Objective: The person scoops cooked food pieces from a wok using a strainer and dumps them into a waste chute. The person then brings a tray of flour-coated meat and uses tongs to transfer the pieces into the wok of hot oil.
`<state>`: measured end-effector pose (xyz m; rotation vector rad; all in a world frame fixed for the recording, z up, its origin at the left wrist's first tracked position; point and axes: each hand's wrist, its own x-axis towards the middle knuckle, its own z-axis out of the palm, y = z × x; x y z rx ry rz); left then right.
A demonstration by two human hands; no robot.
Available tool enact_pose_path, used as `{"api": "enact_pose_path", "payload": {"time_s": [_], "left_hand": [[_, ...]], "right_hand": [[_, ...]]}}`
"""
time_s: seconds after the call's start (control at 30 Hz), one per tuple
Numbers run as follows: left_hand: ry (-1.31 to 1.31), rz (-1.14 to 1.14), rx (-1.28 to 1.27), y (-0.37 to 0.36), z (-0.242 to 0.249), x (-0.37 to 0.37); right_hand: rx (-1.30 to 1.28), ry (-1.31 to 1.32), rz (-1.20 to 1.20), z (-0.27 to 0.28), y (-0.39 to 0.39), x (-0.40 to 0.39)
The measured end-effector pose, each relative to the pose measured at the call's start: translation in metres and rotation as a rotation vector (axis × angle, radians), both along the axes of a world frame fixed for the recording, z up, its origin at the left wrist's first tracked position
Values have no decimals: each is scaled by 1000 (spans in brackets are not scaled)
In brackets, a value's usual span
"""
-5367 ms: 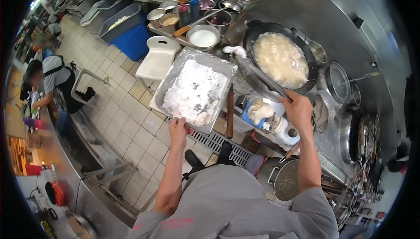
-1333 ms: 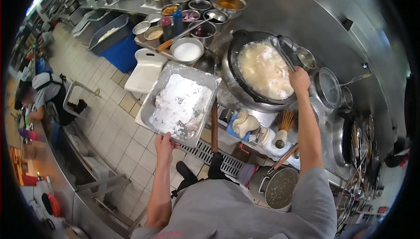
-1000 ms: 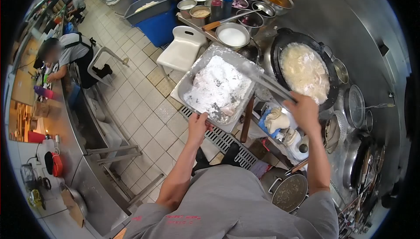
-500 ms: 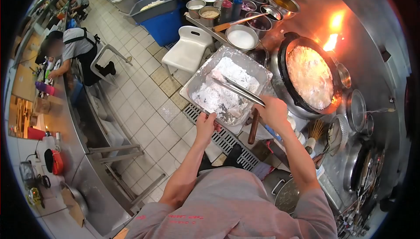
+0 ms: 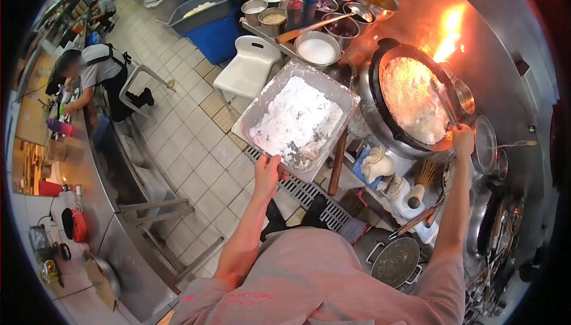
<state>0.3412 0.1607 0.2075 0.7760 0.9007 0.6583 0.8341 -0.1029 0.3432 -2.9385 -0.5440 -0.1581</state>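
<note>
My left hand [image 5: 269,174] is closed on the near edge of a square metal pan [image 5: 242,127], tilted in the view. White flour [image 5: 300,111] coats the pan's middle, with a few floured pieces near its right corner. My right hand [image 5: 463,141] grips metal tongs [image 5: 447,103], held over a black-rimmed wok [image 5: 374,82]. The tongs' tips reach into bubbling, foaming oil [image 5: 407,90]; whether they pinch anything there is hidden by foam and glare. Flames [image 5: 449,33] rise behind the wok.
A white bowl of white powder [image 5: 317,49], squeeze bottles [image 5: 309,6] and several metal tubs stand beyond the pan. A white stool [image 5: 253,57] is on the tiled floor. A lidded pot [image 5: 395,262] sits by my body. At far left, a person [image 5: 98,66] bends over a counter.
My right hand has swung right with the tongs, from the flour pan to the wok. My left hand stays on the pan, which has shifted slightly left. The flames have grown taller.
</note>
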Motion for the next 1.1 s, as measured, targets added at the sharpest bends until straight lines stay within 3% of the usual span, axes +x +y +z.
{"api": "enact_pose_path", "payload": {"time_s": [0.1, 0.23, 0.3, 0.43, 0.57, 0.7, 0.9, 0.97, 1.1], "left_hand": [[7, 7, 2, -1, 4, 1], [7, 3, 8, -1, 4, 2], [12, -4, 5, -1, 4, 2], [37, -23, -7, -1, 3, 3], [16, -45, 7, -1, 8, 3], [12, -30, -6, 2, 3, 1], [19, -17, 9, 1, 4, 1], [26, -12, -7, 1, -1, 2], [62, -4, -8, 0, 1, 3]], "right_hand": [[23, -170, -103, 20, 15, -30], [57, 38, 104, 53, 47, -123], [-36, -51, 352, 47, 62, -174], [-19, 130, 681, 26, 109, -262], [-160, 173, 788, -18, 159, -306], [-92, 184, 788, -25, 166, -307], [221, 112, 654, 34, 117, -268], [295, 214, 487, 57, 102, -253], [413, 139, 317, 71, 61, -206]]}}
